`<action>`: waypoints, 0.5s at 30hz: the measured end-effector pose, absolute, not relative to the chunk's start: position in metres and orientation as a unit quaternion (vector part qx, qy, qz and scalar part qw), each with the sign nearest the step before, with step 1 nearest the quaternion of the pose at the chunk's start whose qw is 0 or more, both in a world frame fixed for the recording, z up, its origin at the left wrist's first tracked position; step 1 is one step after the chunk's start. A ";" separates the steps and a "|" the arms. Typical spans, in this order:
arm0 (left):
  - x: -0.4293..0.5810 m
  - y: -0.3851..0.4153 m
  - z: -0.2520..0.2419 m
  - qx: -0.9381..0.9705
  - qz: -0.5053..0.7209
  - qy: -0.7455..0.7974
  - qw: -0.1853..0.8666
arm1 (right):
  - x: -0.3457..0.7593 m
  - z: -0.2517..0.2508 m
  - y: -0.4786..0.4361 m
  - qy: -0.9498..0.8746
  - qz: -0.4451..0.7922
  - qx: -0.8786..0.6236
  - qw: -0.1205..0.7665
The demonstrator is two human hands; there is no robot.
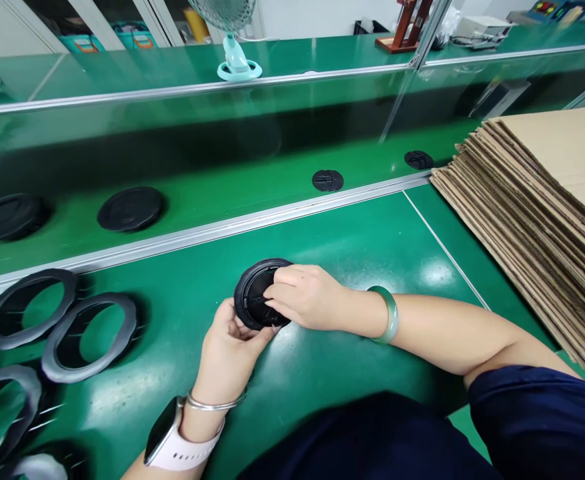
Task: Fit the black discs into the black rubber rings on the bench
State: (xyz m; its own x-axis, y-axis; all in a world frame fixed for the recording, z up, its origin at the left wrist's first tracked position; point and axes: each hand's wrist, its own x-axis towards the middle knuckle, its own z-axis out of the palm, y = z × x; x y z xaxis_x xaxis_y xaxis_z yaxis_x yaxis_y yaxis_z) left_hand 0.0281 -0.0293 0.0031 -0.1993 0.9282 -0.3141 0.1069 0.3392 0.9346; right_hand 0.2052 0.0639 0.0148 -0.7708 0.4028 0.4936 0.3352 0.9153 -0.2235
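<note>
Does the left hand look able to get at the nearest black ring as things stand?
Probably yes: only green mat separates the left hand and the black ring, but that hand holds a black disc.

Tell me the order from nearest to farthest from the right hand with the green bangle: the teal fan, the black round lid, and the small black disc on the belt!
1. The black round lid: touching the right hand, in front of the person.
2. The small black disc: ahead, on the belt past the metal rail.
3. The teal fan: farthest, at the back.

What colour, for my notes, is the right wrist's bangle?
The bangle is pale translucent green, shown in the head view.
</note>
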 end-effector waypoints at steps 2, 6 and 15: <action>0.028 -0.029 0.003 0.393 0.425 0.647 0.497 | 0.204 0.013 0.061 -0.940 0.063 -0.202 0.268; 0.030 -0.026 0.004 0.390 0.428 0.645 0.498 | 0.198 0.010 0.052 -0.935 0.056 -0.236 0.260; 0.030 -0.027 0.004 0.376 0.448 0.643 0.494 | 0.202 0.014 0.054 -0.914 0.114 -0.225 0.319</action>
